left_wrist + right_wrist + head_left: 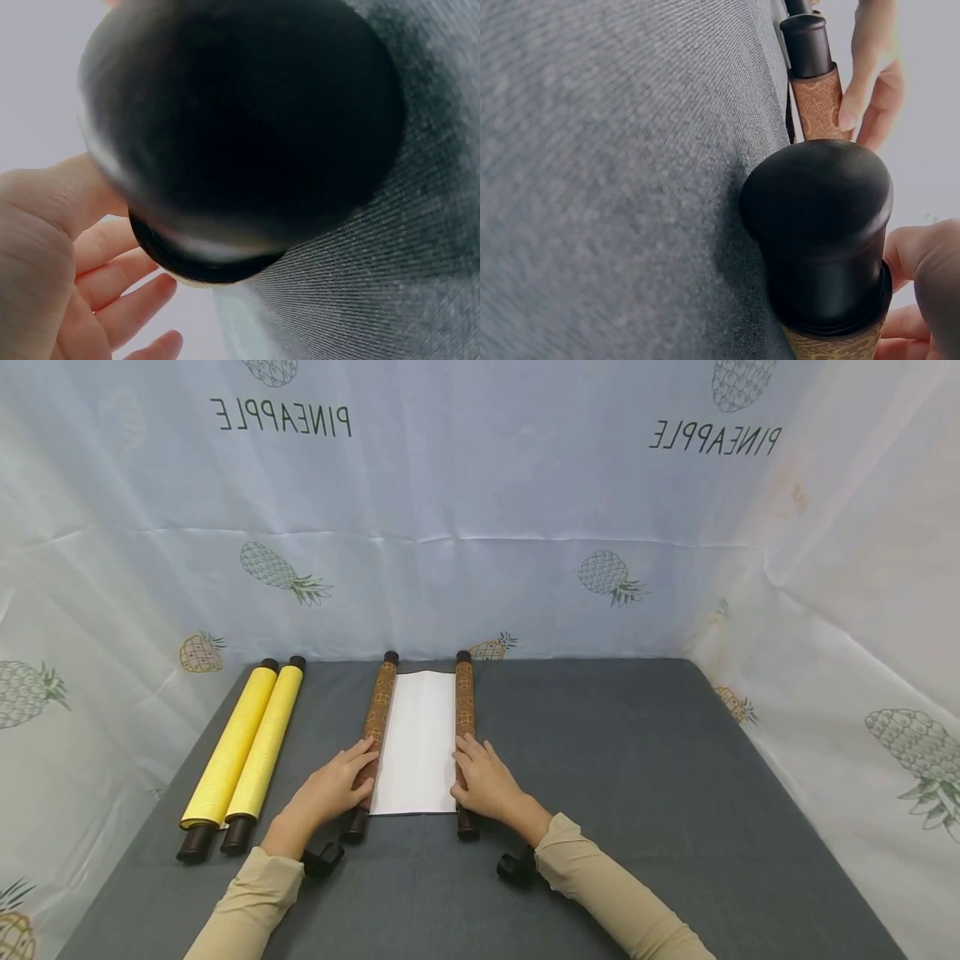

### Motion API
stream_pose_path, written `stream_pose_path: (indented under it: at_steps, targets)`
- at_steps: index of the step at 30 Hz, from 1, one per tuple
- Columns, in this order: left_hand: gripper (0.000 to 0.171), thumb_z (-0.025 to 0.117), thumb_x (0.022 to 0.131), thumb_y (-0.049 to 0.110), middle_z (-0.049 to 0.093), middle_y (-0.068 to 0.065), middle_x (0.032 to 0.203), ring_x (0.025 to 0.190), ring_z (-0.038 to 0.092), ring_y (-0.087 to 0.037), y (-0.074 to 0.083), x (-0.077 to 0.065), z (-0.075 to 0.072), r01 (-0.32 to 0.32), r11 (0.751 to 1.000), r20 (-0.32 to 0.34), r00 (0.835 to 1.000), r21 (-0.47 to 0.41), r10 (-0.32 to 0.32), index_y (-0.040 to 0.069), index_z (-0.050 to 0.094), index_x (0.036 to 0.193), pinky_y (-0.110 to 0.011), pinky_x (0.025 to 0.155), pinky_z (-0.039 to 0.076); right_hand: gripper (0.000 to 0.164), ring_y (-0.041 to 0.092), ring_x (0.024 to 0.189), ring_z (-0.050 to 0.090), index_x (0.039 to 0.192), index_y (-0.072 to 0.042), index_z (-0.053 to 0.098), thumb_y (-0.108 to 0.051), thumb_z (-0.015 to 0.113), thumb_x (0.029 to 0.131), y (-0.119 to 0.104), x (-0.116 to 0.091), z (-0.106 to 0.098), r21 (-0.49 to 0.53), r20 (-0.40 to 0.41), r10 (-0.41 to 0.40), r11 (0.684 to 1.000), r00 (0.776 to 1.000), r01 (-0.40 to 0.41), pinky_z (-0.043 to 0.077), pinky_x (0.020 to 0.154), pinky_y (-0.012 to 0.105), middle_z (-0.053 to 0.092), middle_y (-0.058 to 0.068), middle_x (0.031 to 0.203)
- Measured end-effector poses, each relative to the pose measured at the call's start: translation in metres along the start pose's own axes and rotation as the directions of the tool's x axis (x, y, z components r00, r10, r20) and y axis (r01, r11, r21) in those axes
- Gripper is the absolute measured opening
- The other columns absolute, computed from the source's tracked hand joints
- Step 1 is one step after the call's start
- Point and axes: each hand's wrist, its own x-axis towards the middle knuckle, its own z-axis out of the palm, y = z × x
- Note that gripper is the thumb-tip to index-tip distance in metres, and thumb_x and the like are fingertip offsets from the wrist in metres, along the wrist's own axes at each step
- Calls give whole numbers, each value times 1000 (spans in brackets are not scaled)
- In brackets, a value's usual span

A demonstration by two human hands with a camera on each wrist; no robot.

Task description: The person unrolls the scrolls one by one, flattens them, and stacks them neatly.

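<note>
In the head view a brown patterned scroll (465, 693) with dark knobbed ends lies partly unrolled, its two rollers standing apart with white paper (420, 735) between them. My left hand (330, 785) rests over the lower part of the left roller (380, 697), fingertips at its paper-side edge. On the right roller lies my right hand (487, 777), fingers and thumb laid across it from the outer side. The left wrist view shows a dark knob (240, 112) close up, with spread fingers (131, 307) beyond. Another dark knob (817, 195) fills the middle of the right wrist view.
Two yellow rolls (232, 752) with dark ends lie side by side at the left of the grey tabletop (637, 777). A white pineapple-print curtain (480, 485) hangs behind and at both sides.
</note>
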Motion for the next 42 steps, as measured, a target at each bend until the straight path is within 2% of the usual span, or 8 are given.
stream_pose_path:
  at_steps: [8, 19, 23, 27, 34, 42]
  targets:
    - [44, 57, 85, 5, 46, -26, 145, 135, 45, -41, -4, 0, 0, -18, 998, -13, 1000, -52, 17, -7, 57, 128, -57, 109, 37, 49, 31, 143, 39, 130, 0, 58, -20, 58, 85, 4, -1, -2, 4, -1, -13, 1000, 1000, 13, 31, 117, 51, 47, 16, 148]
    - [47, 54, 85, 5, 43, -26, 148, 139, 38, -43, -10, 1, 1, -1, 995, 30, 1000, -100, 4, -9, 54, 130, -59, 112, 32, 44, 30, 144, 38, 128, 0, 59, -21, 55, 90, 9, -1, -2, 2, 8, -2, 1000, 1000, 2, 30, 118, 50, 47, 16, 149]
    - [44, 57, 88, 8, 46, -27, 146, 137, 40, -44, -11, 2, 0, -5, 996, 19, 1000, -93, 7, -9, 56, 129, -59, 111, 33, 47, 30, 143, 39, 128, 0, 58, -30, 60, 92, 10, 0, -1, -9, 11, 18, 1000, 1000, -18, 31, 118, 49, 47, 15, 149]
    - [42, 62, 89, 13, 51, -27, 141, 133, 46, -44, -12, 4, -3, 1, 997, 11, 1000, -77, -1, -9, 59, 125, -58, 110, 36, 52, 30, 142, 41, 126, 0, 60, -36, 66, 89, 10, 0, -1, -21, 3, 33, 999, 999, -33, 32, 118, 46, 48, 16, 147]
    - [40, 68, 86, 18, 56, -31, 133, 122, 54, -48, -12, 7, -6, 53, 997, -5, 999, -61, -54, -6, 64, 118, -58, 103, 43, 49, 31, 136, 47, 121, 2, 61, -31, 71, 86, 13, -1, -1, -17, -54, 40, 999, 998, -41, 36, 115, 46, 53, 18, 141]
    - [37, 73, 82, 18, 60, -31, 127, 114, 60, -45, -14, 8, -4, 48, 998, -60, 997, -50, -51, -6, 67, 110, -54, 96, 49, 44, 30, 132, 51, 117, 0, 62, -30, 71, 86, 14, -2, -3, -6, -70, 77, 997, 995, -77, 38, 114, 44, 55, 17, 138]
